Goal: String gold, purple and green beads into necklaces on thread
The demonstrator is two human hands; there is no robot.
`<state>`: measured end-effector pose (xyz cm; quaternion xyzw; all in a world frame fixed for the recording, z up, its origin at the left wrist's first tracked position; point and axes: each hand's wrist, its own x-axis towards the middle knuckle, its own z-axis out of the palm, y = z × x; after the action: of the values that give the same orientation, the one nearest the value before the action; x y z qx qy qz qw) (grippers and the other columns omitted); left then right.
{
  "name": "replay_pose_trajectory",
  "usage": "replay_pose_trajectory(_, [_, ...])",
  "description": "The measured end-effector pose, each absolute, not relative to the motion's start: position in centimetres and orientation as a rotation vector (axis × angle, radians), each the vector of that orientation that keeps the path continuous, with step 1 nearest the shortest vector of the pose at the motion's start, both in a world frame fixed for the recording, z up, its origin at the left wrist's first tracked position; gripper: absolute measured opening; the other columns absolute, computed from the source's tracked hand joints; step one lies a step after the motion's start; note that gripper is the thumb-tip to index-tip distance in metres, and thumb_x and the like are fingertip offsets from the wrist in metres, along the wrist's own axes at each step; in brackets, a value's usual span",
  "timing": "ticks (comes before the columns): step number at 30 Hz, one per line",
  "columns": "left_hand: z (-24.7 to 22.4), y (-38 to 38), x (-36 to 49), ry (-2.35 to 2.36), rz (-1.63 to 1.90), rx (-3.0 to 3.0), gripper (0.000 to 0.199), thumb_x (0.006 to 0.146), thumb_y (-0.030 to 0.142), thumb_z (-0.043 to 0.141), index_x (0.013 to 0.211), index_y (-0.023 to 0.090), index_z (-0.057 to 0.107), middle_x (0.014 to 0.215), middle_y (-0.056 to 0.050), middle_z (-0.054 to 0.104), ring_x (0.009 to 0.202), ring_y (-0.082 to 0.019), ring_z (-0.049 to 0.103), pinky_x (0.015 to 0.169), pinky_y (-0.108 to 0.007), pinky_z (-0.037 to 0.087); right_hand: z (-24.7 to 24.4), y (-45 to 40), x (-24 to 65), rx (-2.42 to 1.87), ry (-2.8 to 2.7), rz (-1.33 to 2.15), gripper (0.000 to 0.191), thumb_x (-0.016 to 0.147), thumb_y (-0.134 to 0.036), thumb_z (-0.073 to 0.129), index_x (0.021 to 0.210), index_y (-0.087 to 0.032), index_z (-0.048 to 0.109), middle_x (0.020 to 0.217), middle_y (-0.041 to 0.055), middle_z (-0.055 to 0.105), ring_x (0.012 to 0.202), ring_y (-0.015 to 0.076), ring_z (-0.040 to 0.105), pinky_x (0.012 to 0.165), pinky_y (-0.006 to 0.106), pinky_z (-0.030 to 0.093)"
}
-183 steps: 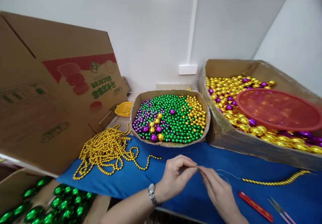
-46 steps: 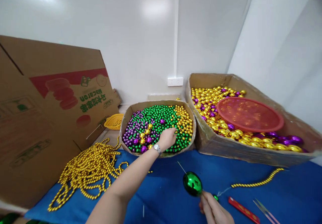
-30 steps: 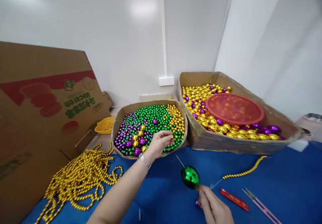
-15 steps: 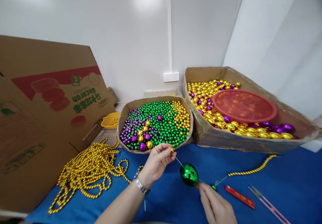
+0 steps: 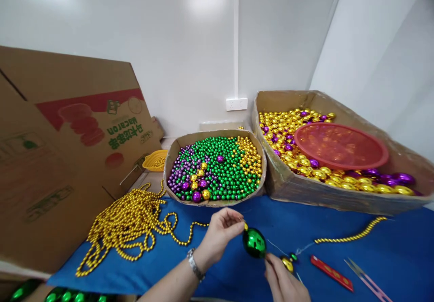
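My left hand [image 5: 222, 236], with a metal watch band [image 5: 195, 264] on the wrist, has thumb and forefinger closed on a small gold bead [image 5: 246, 226]. That bead sits against the upper end of a large shiny green oval bead [image 5: 254, 243]. At the oval's lower end, my right hand [image 5: 285, 281] pinches with its fingertips; the thread there is mostly hidden. Beside the right hand lie a larger gold bead [image 5: 287, 263] and a small green bead [image 5: 293, 257]. A thread leads from them to a string of small gold beads [image 5: 351, 238].
Behind my hands stands a carton [image 5: 169, 193] of small green, purple and gold beads. Right of it, a bigger carton [image 5: 305, 192] holds large beads and a red basin [image 5: 341, 146]. A heap of gold bead strings [image 5: 132, 223], red strip [image 5: 331, 272] and pink tweezers [image 5: 368, 280] lie on blue cloth.
The small gold bead has slid along the thread down to the green oval, my left hand moving down with it. A larger gold bead now shows by my right hand. The view has shifted slightly.
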<state>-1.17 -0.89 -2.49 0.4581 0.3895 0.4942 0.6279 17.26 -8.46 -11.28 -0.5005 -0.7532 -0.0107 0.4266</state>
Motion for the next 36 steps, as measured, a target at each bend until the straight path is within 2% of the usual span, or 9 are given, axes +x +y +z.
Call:
replay_pose_trajectory(4, [-5.1,-2.0,-0.8,0.992,1.084,1.133,0.023,0.073,0.034,0.071,0.076,0.012,0.066,0.08,-0.006,0.067,0.069,-0.013,0.058,0.067,-0.025,0.045,-14.2,-8.6,16.5,-1.281,-1.906,0.17,0.029,0.098,-0.028,0.028,0.111,-0.016,0.051,0.076,0.006,0.073,0.063,0.0126,0.071,0.052,0.012,0.052])
replay_pose_trajectory(8, [-5.5,-2.1,-0.8,1.03,1.097,1.43,0.016,0.079,0.029,0.064,0.079,0.014,0.066,0.087,-0.008,0.067,0.077,-0.016,0.06,0.067,-0.025,0.046,-15.7,-7.9,18.3,-1.292,-1.985,-0.048,0.032,0.097,-0.029,0.026,0.11,-0.017,0.053,0.083,0.0098,0.073,0.071,0.0168,0.072,0.059,0.019,0.056])
replay_pose_trajectory(12, [-3.4,-1.8,-1.1,1.104,1.253,1.663,0.013,0.083,0.025,0.058,0.078,0.015,0.065,0.09,-0.008,0.066,0.079,-0.016,0.06,0.068,-0.025,0.046,-13.4,-6.8,20.1,-1.388,-1.94,-0.205,0.033,0.095,-0.03,0.029,0.112,-0.018,0.055,0.097,0.0101,0.07,0.084,0.0194,0.07,0.067,0.027,0.057])
replay_pose_trajectory(17, [-0.6,-2.3,-0.6,1.009,1.31,1.772,0.011,0.085,0.023,0.057,0.083,0.016,0.065,0.089,-0.007,0.067,0.08,-0.016,0.062,0.069,-0.025,0.048,-8.7,-5.7,17.2,-1.218,-1.95,-0.102,0.033,0.095,-0.027,0.037,0.123,-0.017,0.05,0.11,0.0113,0.065,0.101,0.0196,0.064,0.084,0.03,0.053])
replay_pose_trajectory(23, [1.2,-2.3,-2.5,0.989,1.173,1.905,0.015,0.087,0.029,0.055,0.088,0.017,0.064,0.088,-0.006,0.068,0.08,-0.016,0.063,0.071,-0.025,0.05,-8.0,-5.2,15.0,-1.082,-1.929,0.197,0.026,0.097,-0.026,0.033,0.099,-0.021,0.059,0.08,0.0053,0.068,0.07,0.0145,0.068,0.062,0.022,0.054])
replay_pose_trajectory(27, [1.2,1.0,-7.3,1.573,0.914,2.367,0.024,0.09,0.034,0.048,0.095,0.018,0.063,0.098,-0.01,0.064,0.094,-0.023,0.057,0.084,-0.037,0.045,-8.8,-5.7,15.6,-1.221,-1.795,0.487,0.026,0.097,-0.034,0.031,0.094,-0.022,0.055,0.071,0.0019,0.067,0.054,0.0125,0.064,0.051,0.019,0.051])
replay_pose_trajectory(29, [0.5,3.0,-9.7,1.927,0.674,2.428,0.026,0.089,0.036,0.047,0.095,0.017,0.063,0.099,-0.013,0.063,0.097,-0.028,0.055,0.083,-0.041,0.044,-8.8,-6.0,15.8,-1.268,-1.742,0.649,0.026,0.097,-0.036,0.03,0.095,-0.022,0.053,0.064,-0.0013,0.064,0.045,0.0108,0.06,0.048,0.019,0.049])
replay_pose_trajectory(33, [-0.6,5.6,-12.3,2.0,0.378,2.356,0.023,0.086,0.036,0.052,0.098,0.019,0.061,0.094,-0.011,0.063,0.092,-0.027,0.058,0.077,-0.038,0.047,-8.4,-6.6,15.5,-1.285,-1.692,0.843,0.028,0.097,-0.039,0.028,0.1,-0.021,0.05,0.064,-0.0021,0.061,0.044,0.0102,0.058,0.046,0.018,0.048])
replay_pose_trajectory(36, [-0.4,5.5,-12.3,1.854,0.586,2.258,0.024,0.084,0.033,0.056,0.104,0.02,0.059,0.101,-0.009,0.062,0.094,-0.023,0.059,0.082,-0.036,0.046,-8.1,-7.0,15.4,-1.264,-1.737,0.888,0.029,0.097,-0.038,0.028,0.106,-0.02,0.05,0.07,0.0005,0.063,0.05,0.011,0.062,0.047,0.018,0.049])
